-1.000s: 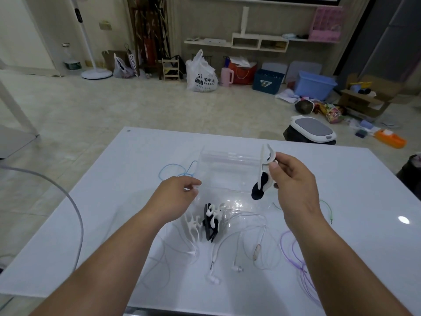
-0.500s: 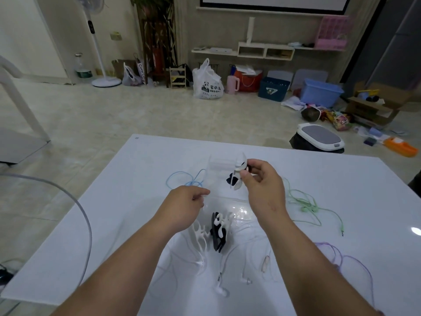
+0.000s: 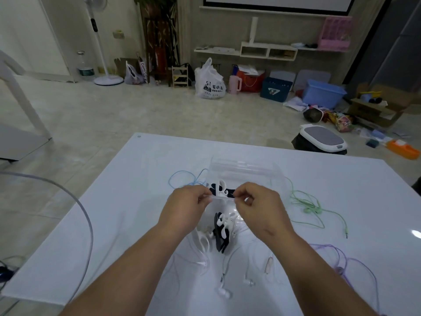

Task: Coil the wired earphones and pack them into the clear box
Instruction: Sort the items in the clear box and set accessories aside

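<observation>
A clear box stands in the middle of the white table. My left hand and my right hand meet at its near edge, each pinching the thin clear rim between thumb and fingers. Behind the fingers, inside the box, lies a black-and-white cord winder. More winders, black and white, lie just below my hands. White earphones sprawl loose near the front. Loose blue earphones lie left of the box, green ones right, purple ones at the near right.
A thick grey cable arcs past the table's left edge. Beyond the table's far edge is open floor with a grey-topped bin, bags and crates along the wall.
My right hand carried the black-and-white winder forward to the box and let it go inside. Both hands have come together on the box's near rim.
</observation>
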A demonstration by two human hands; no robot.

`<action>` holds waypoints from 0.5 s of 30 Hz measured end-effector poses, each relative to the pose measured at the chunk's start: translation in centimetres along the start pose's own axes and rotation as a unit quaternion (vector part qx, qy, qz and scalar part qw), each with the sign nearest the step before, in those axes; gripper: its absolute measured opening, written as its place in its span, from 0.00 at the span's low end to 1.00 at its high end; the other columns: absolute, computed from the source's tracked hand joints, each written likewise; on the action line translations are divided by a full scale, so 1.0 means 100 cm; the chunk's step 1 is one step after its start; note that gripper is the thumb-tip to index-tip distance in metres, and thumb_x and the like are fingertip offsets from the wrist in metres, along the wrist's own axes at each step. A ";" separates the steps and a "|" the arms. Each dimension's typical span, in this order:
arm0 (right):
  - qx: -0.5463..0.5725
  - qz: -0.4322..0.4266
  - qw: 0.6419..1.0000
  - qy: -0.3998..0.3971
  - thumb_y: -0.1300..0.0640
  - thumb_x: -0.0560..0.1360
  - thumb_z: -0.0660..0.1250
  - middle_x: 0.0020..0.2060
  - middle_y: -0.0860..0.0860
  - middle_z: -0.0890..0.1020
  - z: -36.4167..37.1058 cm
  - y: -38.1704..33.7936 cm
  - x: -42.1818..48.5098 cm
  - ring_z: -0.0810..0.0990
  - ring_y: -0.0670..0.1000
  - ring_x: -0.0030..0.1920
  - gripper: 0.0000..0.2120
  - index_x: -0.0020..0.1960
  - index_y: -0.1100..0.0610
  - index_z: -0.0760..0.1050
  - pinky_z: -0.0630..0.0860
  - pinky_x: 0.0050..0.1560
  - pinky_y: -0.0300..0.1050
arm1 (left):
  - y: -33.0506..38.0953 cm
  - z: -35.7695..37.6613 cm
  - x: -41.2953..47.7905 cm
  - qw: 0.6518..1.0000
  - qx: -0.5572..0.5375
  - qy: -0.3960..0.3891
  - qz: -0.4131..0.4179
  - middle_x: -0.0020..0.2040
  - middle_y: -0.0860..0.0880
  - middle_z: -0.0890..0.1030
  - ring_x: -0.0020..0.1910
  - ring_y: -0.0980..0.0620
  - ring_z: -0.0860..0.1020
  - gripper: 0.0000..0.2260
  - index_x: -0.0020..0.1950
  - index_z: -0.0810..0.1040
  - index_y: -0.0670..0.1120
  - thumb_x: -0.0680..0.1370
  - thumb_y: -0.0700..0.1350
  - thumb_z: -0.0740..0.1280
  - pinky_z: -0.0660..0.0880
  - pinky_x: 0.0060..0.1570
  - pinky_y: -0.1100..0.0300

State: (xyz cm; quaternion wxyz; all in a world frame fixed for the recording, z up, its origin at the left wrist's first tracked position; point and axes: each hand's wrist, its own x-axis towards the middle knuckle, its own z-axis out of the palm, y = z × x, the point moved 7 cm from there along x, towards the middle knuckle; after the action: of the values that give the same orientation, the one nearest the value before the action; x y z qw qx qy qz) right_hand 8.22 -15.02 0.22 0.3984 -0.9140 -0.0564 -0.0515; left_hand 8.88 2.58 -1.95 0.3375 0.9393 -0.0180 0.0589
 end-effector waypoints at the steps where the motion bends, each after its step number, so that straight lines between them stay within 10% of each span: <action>1: -0.027 -0.003 0.999 -0.025 0.58 0.75 0.65 0.40 0.42 0.80 0.005 -0.001 -0.003 0.78 0.42 0.38 0.08 0.46 0.47 0.79 0.74 0.40 0.36 | 0.001 -0.001 0.000 1.000 0.015 0.007 0.001 0.49 0.54 0.84 0.49 0.56 0.80 0.08 0.55 0.82 0.51 0.78 0.50 0.67 0.75 0.54 0.59; 5: -0.110 0.040 0.988 -0.097 0.50 0.75 0.62 0.44 0.44 0.81 0.026 0.007 -0.013 0.79 0.47 0.43 0.08 0.52 0.47 0.77 0.79 0.46 0.45 | 0.002 -0.001 0.001 1.000 0.011 0.016 -0.012 0.48 0.53 0.84 0.48 0.55 0.80 0.08 0.54 0.83 0.49 0.78 0.48 0.67 0.75 0.53 0.61; 10: -0.134 0.089 0.974 -0.161 0.34 0.69 0.67 0.55 0.48 0.76 0.047 0.017 -0.023 0.77 0.50 0.52 0.31 0.65 0.48 0.65 0.72 0.44 0.45 | -0.001 -0.002 0.002 0.999 -0.034 -0.004 -0.027 0.45 0.55 0.84 0.44 0.60 0.80 0.06 0.51 0.84 0.50 0.76 0.47 0.70 0.74 0.46 0.69; 15: -0.193 0.082 0.961 -0.178 0.41 0.70 0.68 0.59 0.50 0.72 0.056 0.015 -0.027 0.75 0.53 0.57 0.31 0.68 0.48 0.62 0.72 0.48 0.46 | -0.007 -0.001 0.006 0.998 -0.040 -0.054 -0.022 0.50 0.56 0.83 0.46 0.63 0.78 0.09 0.56 0.83 0.52 0.77 0.46 0.69 0.67 0.43 0.78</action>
State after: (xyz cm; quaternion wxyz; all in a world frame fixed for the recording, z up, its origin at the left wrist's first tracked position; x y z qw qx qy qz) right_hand 5.99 -12.06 -5.02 0.2012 -0.9693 -0.0408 0.1351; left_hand 9.49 3.16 -2.24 0.3741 0.9272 -0.0178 0.0002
